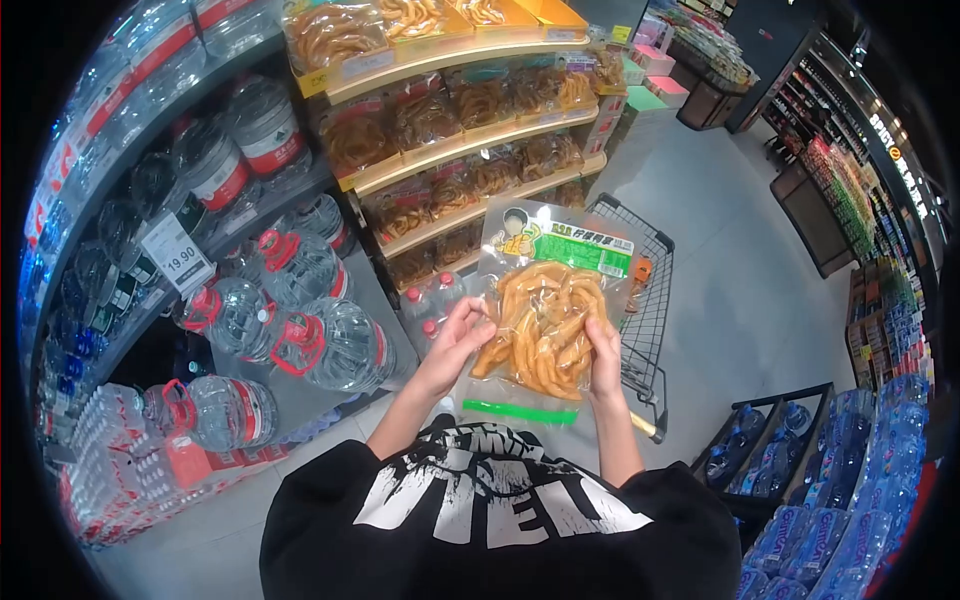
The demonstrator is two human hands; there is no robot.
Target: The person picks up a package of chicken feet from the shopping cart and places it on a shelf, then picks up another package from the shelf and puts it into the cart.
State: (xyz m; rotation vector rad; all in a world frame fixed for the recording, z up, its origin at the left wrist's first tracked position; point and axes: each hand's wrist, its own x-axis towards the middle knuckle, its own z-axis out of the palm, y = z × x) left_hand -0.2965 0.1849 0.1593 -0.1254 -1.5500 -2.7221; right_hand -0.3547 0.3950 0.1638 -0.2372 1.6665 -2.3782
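Observation:
A clear plastic bag of brown, twisted snack pieces (540,325) is held up in front of my chest. It has a green and white label across one end and a green strip at the end nearer to me. My left hand (458,345) grips the bag's left edge, thumb and fingers closed on it. On the right edge, my right hand (604,358) holds the same bag, with the thumb on its front; the fingers behind are hidden.
A black wire shopping cart (650,300) stands behind the bag to the right. Shelves of similar bagged snacks (430,115) rise ahead. Large water bottles (335,345) stand at the left, blue-wrapped bottles (850,490) at the lower right. Grey floor (720,260) stretches beyond the cart.

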